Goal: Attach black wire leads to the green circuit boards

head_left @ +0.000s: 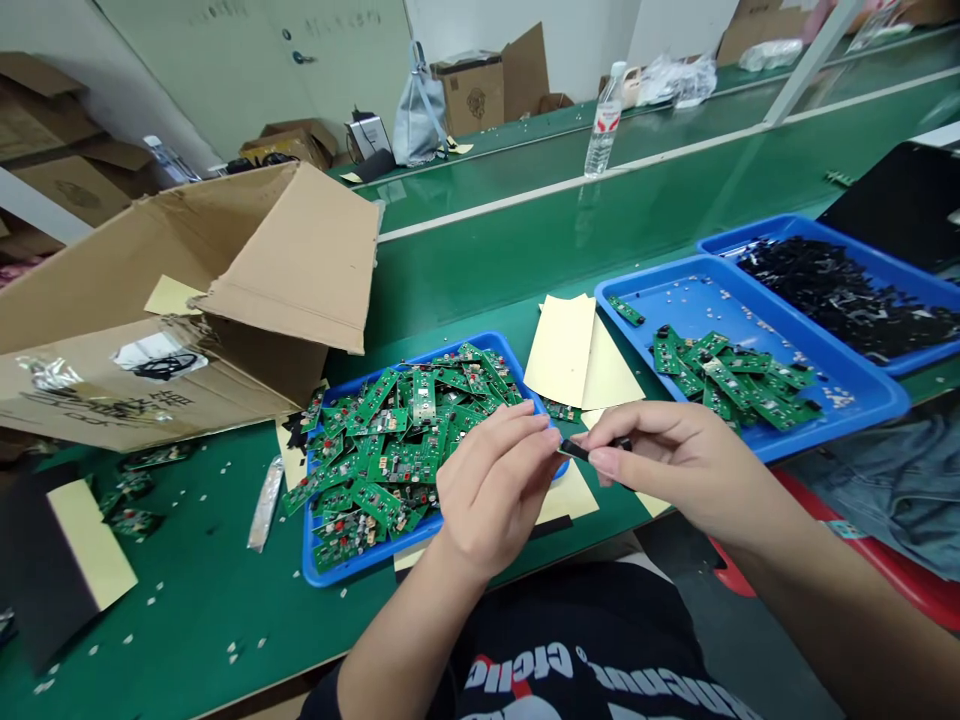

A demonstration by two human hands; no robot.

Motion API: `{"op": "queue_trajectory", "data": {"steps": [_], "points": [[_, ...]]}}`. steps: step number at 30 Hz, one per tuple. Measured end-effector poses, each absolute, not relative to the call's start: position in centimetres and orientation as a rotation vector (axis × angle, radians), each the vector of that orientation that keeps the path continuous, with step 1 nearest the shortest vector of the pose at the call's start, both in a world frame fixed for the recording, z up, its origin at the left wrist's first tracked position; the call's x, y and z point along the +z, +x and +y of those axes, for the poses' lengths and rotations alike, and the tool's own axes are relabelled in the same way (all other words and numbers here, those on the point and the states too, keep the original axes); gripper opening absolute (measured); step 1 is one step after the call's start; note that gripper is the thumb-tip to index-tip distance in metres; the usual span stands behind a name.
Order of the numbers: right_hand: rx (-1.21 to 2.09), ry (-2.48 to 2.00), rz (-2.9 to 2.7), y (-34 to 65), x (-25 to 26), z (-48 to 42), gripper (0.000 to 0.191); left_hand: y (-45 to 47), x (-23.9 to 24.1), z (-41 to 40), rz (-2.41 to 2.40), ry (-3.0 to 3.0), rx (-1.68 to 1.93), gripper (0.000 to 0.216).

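Note:
My left hand (495,485) is closed, its fingers curled toward the right. Whatever it grips is mostly hidden behind the fingers. My right hand (667,455) pinches a small black strip-like part (577,450) between thumb and fingers, and one end of it meets my left fingertips. Beneath and left of my left hand is a blue tray (319,570) heaped with green circuit boards (409,460). Beyond my right hand, a second blue tray (862,425) holds a smaller pile of circuit boards (739,380) and scattered small pale bits.
A third blue tray (926,285) is full of black parts (847,290). Cream paper sheets (562,350) lie between the trays. An open cardboard box (292,260) stands at the left. Behind is a water bottle (604,125). Pale bits dot the green table (202,560).

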State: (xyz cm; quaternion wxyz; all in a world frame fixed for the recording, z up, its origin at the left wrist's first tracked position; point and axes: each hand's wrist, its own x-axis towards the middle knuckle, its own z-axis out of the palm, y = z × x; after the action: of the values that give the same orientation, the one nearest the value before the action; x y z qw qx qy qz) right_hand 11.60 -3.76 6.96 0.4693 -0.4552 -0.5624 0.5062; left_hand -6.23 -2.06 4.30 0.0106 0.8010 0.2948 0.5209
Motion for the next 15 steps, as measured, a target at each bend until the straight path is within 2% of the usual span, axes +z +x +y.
{"op": "queue_trajectory", "data": {"steps": [7, 15], "points": [[1.292, -1.096, -1.573, 12.4, 8.0, -3.7, 0.009, -6.5, 4.6, -2.1, 0.748, 2.440, 1.574, 0.025], [0.980, -1.128, -1.751, 12.5, 8.4, -4.3, 0.010, -6.0, 4.5, -2.0, 0.651, 2.338, 1.551, 0.020]]}}
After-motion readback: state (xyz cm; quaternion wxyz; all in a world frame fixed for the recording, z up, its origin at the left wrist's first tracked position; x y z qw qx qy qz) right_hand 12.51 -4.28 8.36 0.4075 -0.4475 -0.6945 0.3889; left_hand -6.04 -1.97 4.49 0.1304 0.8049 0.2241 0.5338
